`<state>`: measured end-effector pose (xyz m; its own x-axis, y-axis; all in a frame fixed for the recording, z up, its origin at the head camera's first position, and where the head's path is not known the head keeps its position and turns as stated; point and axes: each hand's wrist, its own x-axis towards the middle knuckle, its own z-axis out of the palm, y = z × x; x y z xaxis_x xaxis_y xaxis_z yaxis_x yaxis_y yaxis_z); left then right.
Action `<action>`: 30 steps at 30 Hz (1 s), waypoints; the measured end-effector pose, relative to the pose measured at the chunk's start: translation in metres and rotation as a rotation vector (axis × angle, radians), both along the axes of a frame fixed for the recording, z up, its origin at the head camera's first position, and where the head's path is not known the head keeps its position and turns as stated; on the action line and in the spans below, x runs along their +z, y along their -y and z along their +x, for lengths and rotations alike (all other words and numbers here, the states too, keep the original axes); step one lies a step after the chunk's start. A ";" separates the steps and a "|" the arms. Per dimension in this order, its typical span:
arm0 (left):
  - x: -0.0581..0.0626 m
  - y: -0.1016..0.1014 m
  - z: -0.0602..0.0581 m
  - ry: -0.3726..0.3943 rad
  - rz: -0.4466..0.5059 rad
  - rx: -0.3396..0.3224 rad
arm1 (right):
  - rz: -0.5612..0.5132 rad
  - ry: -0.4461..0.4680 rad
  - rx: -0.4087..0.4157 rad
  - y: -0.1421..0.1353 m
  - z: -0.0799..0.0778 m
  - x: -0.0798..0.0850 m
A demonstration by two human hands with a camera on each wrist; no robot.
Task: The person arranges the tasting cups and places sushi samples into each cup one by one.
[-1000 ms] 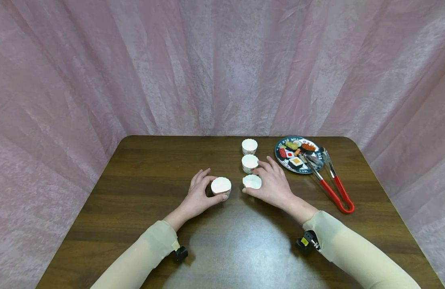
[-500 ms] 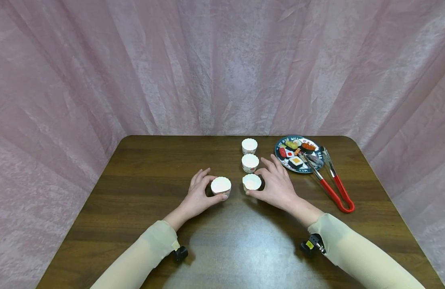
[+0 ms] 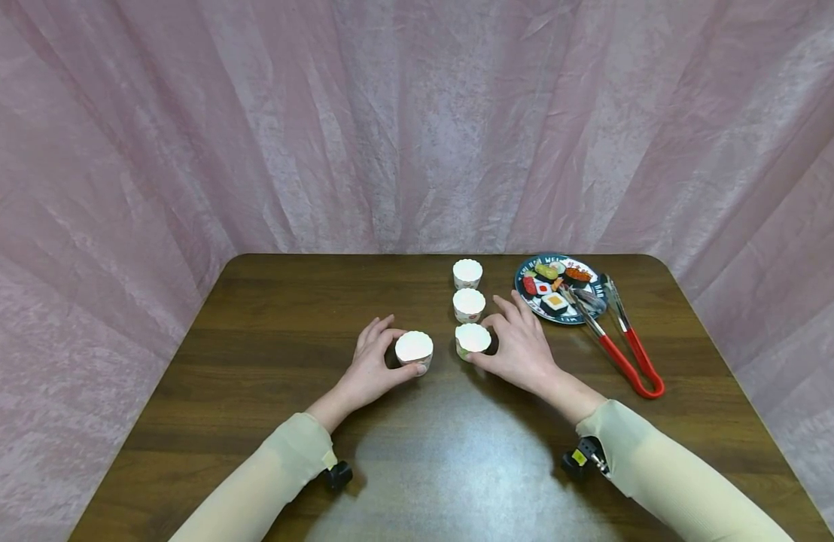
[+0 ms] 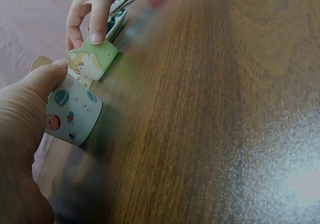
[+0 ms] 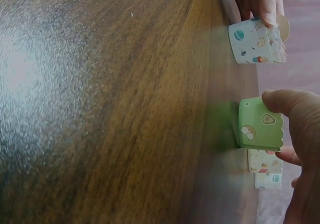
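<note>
My left hand holds a white-rimmed paper baking cup, its thumb on the near side and fingers on the far side. In the left wrist view this pale cup has small printed pictures. A little to the right, my right hand pinches a green paper baking cup between thumb and fingers. The right wrist view shows an avocado print on the green cup, which stands upright on the table. Two more paper baking cups, a nearer one and a farther one, stand in line behind it.
A dark-rimmed round plate with several sushi-like pieces lies at the back right. Red-handled metal tongs rest with one arm over the plate. A pink curtain hangs behind the wooden table.
My right hand has shifted slightly right, its thumb now nearer the front of the cup. The green side of that cup shows more than before. The left hand has stayed still.
</note>
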<state>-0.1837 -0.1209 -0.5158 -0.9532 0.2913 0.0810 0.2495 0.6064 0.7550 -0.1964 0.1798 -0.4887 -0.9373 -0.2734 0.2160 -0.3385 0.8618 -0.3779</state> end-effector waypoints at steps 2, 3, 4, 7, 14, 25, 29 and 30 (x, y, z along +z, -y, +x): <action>0.001 0.000 0.000 0.001 -0.002 0.002 | 0.000 -0.002 -0.003 0.000 0.000 0.000; 0.000 0.000 0.000 0.002 -0.002 0.002 | 0.001 -0.002 -0.006 0.000 0.000 0.000; 0.000 0.000 0.000 0.002 -0.002 0.002 | 0.003 -0.001 -0.007 0.000 0.000 0.000; 0.000 0.000 0.000 0.002 -0.003 -0.001 | 0.004 0.002 -0.008 0.000 -0.001 0.000; -0.001 0.000 -0.001 0.002 -0.008 -0.004 | -0.016 -0.023 0.019 0.001 0.003 0.005; 0.002 0.000 0.002 -0.008 -0.029 -0.005 | -0.021 -0.051 0.221 0.022 0.005 0.021; 0.001 -0.001 0.003 -0.011 -0.054 -0.005 | 0.013 -0.044 0.296 0.034 0.004 0.025; 0.000 -0.001 0.003 -0.013 -0.063 -0.005 | 0.018 -0.043 0.310 0.037 0.004 0.026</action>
<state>-0.1807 -0.1202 -0.5155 -0.9508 0.3005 0.0749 0.2619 0.6512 0.7122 -0.1920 0.1427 -0.4631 -0.7987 -0.5489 0.2465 -0.6016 0.7214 -0.3430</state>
